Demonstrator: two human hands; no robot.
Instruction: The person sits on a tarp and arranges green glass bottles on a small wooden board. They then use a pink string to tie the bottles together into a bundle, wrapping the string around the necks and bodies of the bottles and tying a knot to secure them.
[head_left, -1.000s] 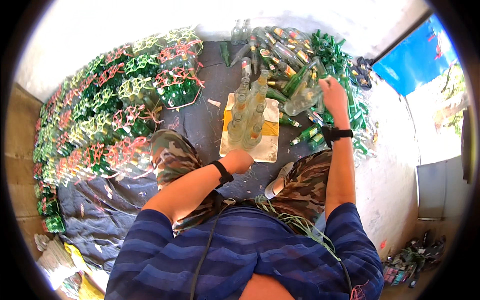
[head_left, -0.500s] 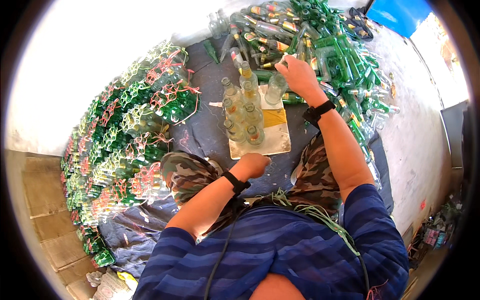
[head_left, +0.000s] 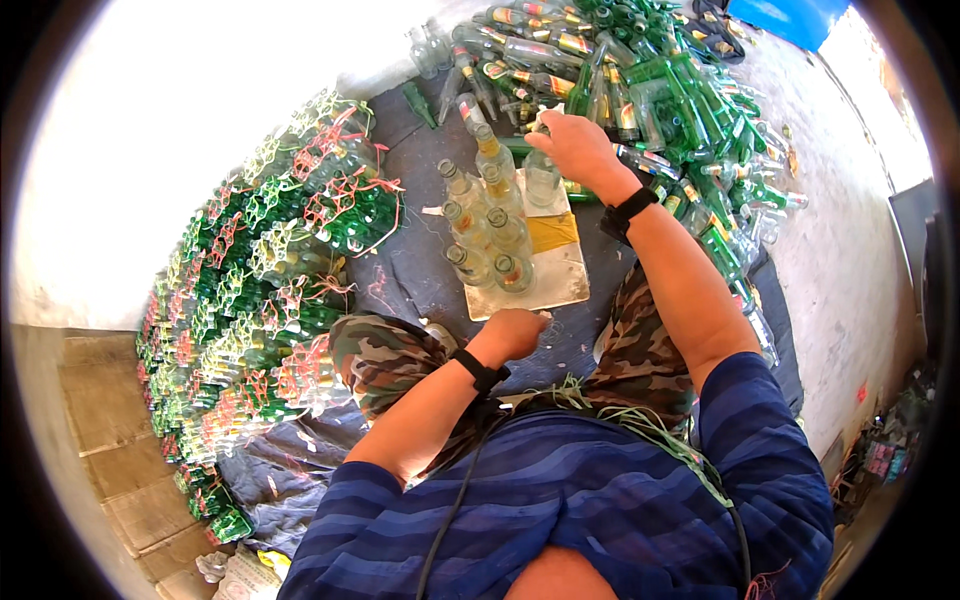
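Where the view begins, nearest the body, we see the left hand [head_left: 515, 333] curled into a loose fist, its fingers folded in; we cannot tell whether they hold anything. It rests at the near edge of the flat pale rectangular board [head_left: 560, 280] lying on the dark grey cloth [head_left: 410, 280] spread over the floor. A black wristband [head_left: 478, 370] sits on the left wrist, and thin green strings [head_left: 600, 400] lie across the lap.

On the board we see the upright clear glass bottles with open necks [head_left: 485, 225] standing in a close cluster, touching one another. At the board's far right corner, the right hand [head_left: 575, 150] is closed from above around the clear glass bottle with a wide body [head_left: 542, 178], fingers wrapped over its neck and shoulder; that bottle stands upright on the board, just beside the cluster.

Left of the cloth we see the bundled green and clear bottles tied with red and white cord [head_left: 260, 290], laid in rows. Beyond the right hand, the loose heap of green and clear glass bottles [head_left: 650, 80] lies tumbled on the ground.
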